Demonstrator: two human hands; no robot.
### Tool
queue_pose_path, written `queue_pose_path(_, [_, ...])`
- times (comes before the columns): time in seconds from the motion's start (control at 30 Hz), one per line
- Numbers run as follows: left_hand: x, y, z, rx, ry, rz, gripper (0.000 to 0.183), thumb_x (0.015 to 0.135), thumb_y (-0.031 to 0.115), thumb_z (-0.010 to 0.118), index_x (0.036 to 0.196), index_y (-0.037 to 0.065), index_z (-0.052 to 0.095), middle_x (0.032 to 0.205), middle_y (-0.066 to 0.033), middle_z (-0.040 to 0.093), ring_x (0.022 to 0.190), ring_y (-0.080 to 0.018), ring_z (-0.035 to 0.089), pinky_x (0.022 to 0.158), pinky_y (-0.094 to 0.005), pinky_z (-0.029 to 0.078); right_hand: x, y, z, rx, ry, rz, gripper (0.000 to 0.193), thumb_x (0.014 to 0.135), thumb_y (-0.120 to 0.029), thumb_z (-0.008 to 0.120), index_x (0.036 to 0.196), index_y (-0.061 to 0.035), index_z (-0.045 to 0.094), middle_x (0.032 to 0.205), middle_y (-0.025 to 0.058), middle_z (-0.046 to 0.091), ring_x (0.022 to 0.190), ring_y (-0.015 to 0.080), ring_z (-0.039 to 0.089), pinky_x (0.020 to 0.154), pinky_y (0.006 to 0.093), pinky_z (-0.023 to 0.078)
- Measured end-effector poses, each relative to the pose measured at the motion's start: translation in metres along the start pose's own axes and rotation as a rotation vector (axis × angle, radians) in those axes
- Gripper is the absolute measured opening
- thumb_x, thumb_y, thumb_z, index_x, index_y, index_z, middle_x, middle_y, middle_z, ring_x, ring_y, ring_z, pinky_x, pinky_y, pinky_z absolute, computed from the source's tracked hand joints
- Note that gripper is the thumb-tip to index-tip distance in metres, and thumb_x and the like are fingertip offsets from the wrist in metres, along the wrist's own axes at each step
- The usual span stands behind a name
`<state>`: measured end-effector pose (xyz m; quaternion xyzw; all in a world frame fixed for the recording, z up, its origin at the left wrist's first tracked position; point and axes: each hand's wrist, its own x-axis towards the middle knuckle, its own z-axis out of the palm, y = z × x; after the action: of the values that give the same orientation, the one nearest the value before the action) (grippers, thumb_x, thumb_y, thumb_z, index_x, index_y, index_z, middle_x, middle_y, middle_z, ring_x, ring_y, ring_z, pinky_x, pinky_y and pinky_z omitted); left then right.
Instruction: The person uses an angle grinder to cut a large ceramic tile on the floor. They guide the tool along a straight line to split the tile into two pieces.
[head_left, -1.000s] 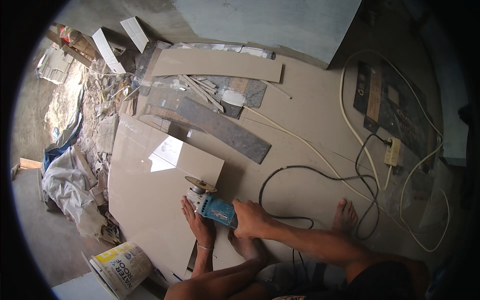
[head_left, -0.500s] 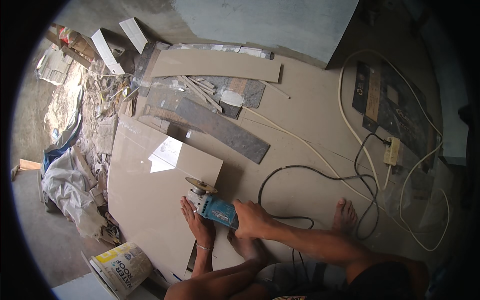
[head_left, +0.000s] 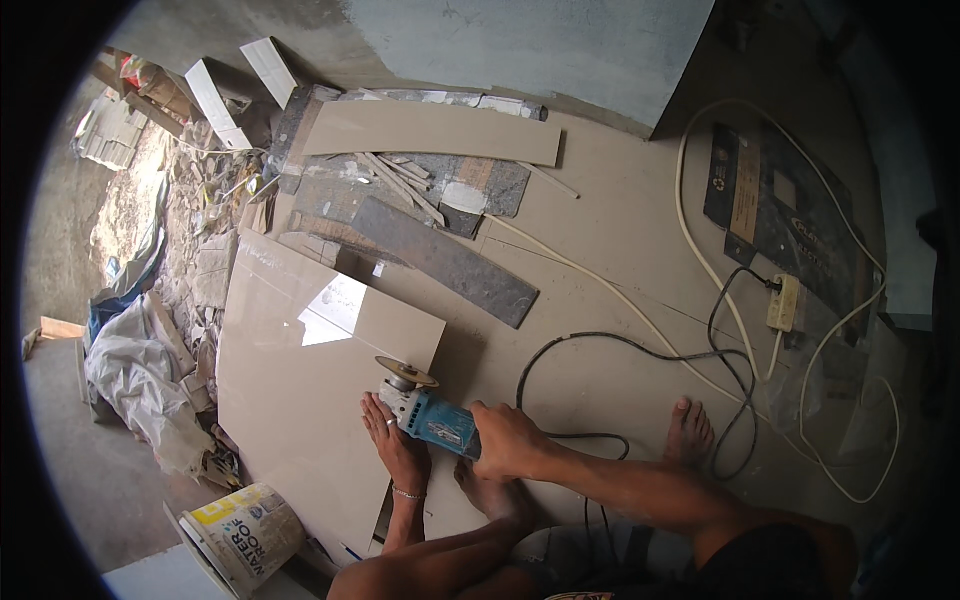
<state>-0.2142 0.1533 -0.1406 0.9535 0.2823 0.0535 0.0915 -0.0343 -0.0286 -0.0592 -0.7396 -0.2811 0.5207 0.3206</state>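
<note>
My right hand [head_left: 505, 440] is wrapped round the rear of a blue angle grinder [head_left: 446, 425], which has a round cutting disc [head_left: 407, 371] on its silver head. The disc is tilted over the right part of a large glossy beige tile [head_left: 290, 400]; whether it touches the tile I cannot tell. Beside the grinder's head my left hand [head_left: 402, 450] lies on the tile with its fingers stretched out and a ring on one of them. Its thumb side is partly hidden by the tool.
A black cord [head_left: 600, 335] loops over the floor toward a yellowish socket block [head_left: 784, 303], with a pale cable around it. Beyond lie a dark strip [head_left: 450, 262], a long beige tile strip [head_left: 430, 130] and thin offcuts. Rubble and a white bucket [head_left: 245, 535] stand at left.
The grinder and its disc have shifted very slightly to the right. Both hands stay in nearly the same place.
</note>
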Motion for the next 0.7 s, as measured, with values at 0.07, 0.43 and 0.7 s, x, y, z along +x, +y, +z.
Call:
queue_pose_path(0.07, [0.0003,0.0005,-0.0005,0.009,-0.002,-0.002,0.084,0.085,-0.009,0.057,0.162,-0.011,0.024,0.169,-0.0301,0.027,0.159,-0.0441,0.022,0.131,-0.0538,0.015,-0.0014,-0.0003,-0.0003,-0.005,0.001,0.002,0.047,0.064,0.000,0.074,0.106,0.0120,0.057,0.100,0.0360,0.070,0.098,0.0514,0.072,0.088,0.0501,0.061])
queue_pose_path(0.43, [0.0021,0.0046,-0.0009,-0.024,0.025,-0.030,0.079,0.086,-0.010,0.053,0.161,-0.011,0.027,0.168,-0.0307,0.029,0.159,-0.0444,0.024,0.130,-0.0541,0.018,-0.0045,0.0038,0.0013,-0.021,0.011,0.006,0.046,0.064,-0.001,0.074,0.105,0.0108,0.057,0.096,0.0346,0.071,0.095,0.0516,0.073,0.088,0.0508,0.060])
queue_pose_path(0.7, [0.0002,0.0004,0.0019,-0.004,0.027,-0.019,0.077,0.088,-0.007,0.058,0.159,-0.011,0.029,0.167,-0.0307,0.031,0.158,-0.0457,0.026,0.129,-0.0552,0.020,0.0029,0.0042,0.0062,-0.055,0.034,-0.008,0.047,0.066,-0.009,0.078,0.105,0.0078,0.057,0.092,0.0323,0.071,0.092,0.0507,0.073,0.087,0.0510,0.060])
